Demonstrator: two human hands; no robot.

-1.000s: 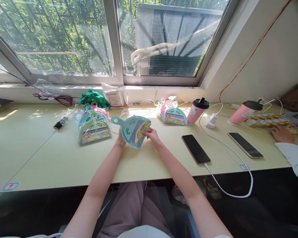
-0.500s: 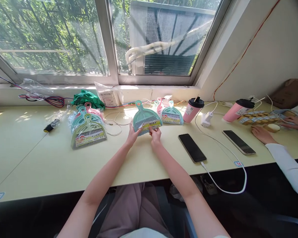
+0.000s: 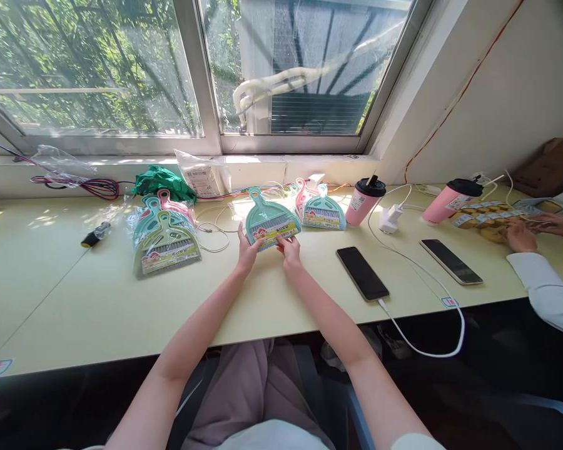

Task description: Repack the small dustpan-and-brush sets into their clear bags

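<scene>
A teal dustpan and brush set with a yellow printed label is held up above the table, its handle pointing toward the window. My left hand grips its lower left edge, and my right hand closes on its lower right edge. Just beyond on the right lies another teal set, with a pink one partly behind it. To the left is a pile of bagged dustpan sets; a green one rests on top, with teal and pink handles behind.
Two pink cups with black lids, a white charger, a phone on a cable and another phone are on the right. A co-worker's hands touch wrapped yellowish items. A screwdriver-like handle lies left.
The dustpan set in my hands has tilted, so its label now faces me more fully. The co-worker's near hand has moved right and back.
</scene>
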